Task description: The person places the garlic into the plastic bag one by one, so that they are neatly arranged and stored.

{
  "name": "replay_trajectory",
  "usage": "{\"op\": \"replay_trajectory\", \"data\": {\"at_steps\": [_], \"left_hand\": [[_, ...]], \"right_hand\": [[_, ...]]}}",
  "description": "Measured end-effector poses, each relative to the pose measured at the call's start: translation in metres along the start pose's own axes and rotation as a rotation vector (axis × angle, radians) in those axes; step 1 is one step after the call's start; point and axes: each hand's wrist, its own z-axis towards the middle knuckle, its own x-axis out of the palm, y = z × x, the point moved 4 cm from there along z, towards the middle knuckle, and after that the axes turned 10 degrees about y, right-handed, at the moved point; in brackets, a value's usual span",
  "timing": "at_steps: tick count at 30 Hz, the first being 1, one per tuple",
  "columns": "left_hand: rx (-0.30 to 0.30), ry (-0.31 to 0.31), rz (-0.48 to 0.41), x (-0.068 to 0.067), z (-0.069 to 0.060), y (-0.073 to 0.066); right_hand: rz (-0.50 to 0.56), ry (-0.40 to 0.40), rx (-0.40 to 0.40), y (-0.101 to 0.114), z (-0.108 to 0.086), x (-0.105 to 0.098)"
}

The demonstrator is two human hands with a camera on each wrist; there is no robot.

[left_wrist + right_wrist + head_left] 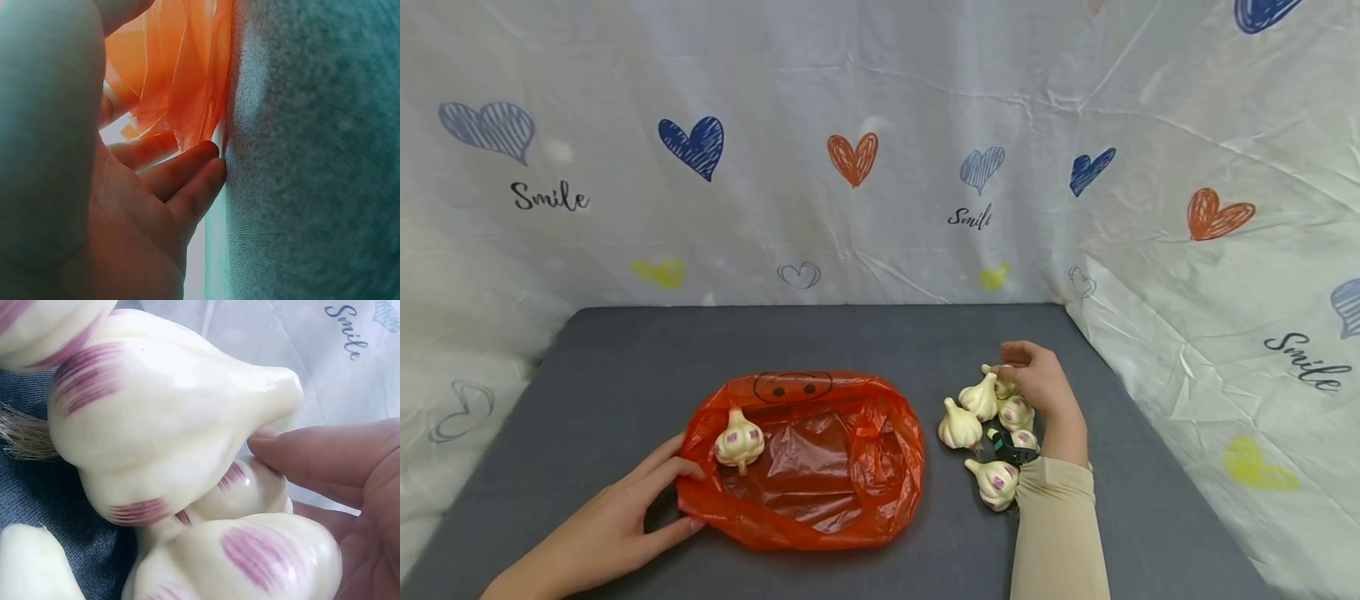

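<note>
A red plastic bag (pixel 820 533) lies spread with its mouth up, one garlic bulb (pixel 740 442) inside at its left. My left hand (pixel 617 508) pinches the bag's left rim, thumb low at the front and fingers over the edge. In the left wrist view, the bag's orange-looking film (pixel 181 69) hangs between thumb and fingers. Right of the bag sits a cluster of white garlic bulbs (pixel 960 425) with purple streaks. My right hand (pixel 1037 375) grips the rearmost garlic bulb (pixel 265 481), thumb against its near side, fingers behind it and partly hidden.
The dark grey table (pixel 647 350) backs onto a pale sheet (pixel 910 100) printed with hearts and "Smile". Under the right wrist, a black wrist strap (pixel 1015 450) covers part of the cluster. A front garlic bulb (pixel 996 485) lies beside the beige sleeve (pixel 1060 533).
</note>
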Motion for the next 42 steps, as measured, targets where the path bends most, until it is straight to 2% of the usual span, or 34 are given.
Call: {"op": "replay_trajectory", "data": {"at_steps": [6,17,42], "left_hand": [[-0.006,0.012,0.0,0.0013,0.0,0.0011],[-0.024,0.053,-0.01,0.0014,0.001,0.0023],[-0.028,0.06,-0.008,0.0008,0.0015,0.0006]], "right_hand": [[-0.011,0.027,0.035,0.0002,-0.0018,0.0015],[-0.075,0.046,0.047,-0.0042,0.0014,0.004],[-0.058,0.034,0.048,-0.0024,0.0002,0.0036]]}}
